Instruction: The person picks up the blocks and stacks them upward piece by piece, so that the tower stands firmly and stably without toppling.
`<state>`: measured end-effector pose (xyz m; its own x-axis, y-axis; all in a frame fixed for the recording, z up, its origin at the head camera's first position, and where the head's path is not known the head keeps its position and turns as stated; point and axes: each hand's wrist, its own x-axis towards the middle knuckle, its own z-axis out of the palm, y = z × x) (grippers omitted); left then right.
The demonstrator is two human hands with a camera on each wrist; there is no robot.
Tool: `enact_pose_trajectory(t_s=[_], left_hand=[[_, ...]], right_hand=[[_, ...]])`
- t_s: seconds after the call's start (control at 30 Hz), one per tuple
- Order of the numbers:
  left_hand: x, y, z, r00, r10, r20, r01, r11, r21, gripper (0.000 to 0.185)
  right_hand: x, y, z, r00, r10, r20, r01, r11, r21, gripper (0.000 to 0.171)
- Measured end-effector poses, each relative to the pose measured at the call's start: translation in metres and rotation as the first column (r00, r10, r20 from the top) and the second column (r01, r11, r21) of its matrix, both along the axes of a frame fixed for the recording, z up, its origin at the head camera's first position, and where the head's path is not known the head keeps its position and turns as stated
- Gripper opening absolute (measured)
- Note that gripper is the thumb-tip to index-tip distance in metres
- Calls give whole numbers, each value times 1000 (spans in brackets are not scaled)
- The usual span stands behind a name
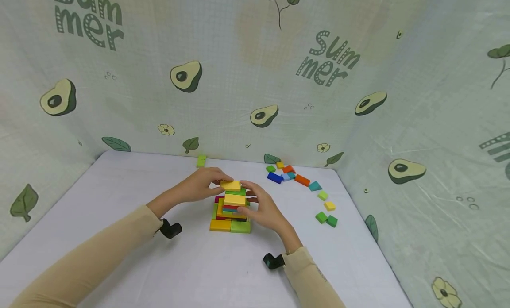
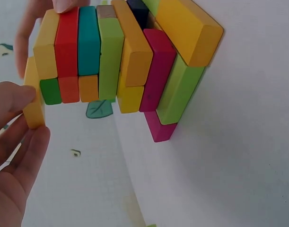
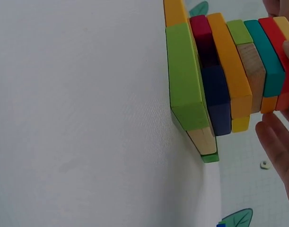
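Left hand (image 1: 201,184) pinches yellow block (image 1: 230,185) atop stack (image 1: 231,210); right hand (image 1: 264,208) open, fingers touching stack.

The right hand (image 3: 281,137) is cut off at the wrist view's 3 o'clock edge. The stack's (image 1: 231,208) far side hides behind both hands.

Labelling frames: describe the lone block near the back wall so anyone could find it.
Start at the white table and the block stack between the two hands. Look past the stack to the table's far edge, where it meets the avocado-print backdrop. The light green block lies there alone, left of the scattered coloured blocks.
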<state>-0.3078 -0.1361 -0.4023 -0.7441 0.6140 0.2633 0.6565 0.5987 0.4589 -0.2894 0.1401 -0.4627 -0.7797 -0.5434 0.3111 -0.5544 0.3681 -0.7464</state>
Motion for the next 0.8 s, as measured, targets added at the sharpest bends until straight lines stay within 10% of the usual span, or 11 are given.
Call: enact_pose_trajectory(t_s=[0.8], left_hand=[[0,8,-5,994,38,107,-50,993,106,30]], right_hand=[[1,0,0,1000,1,-6,-1,999,-41,62]])
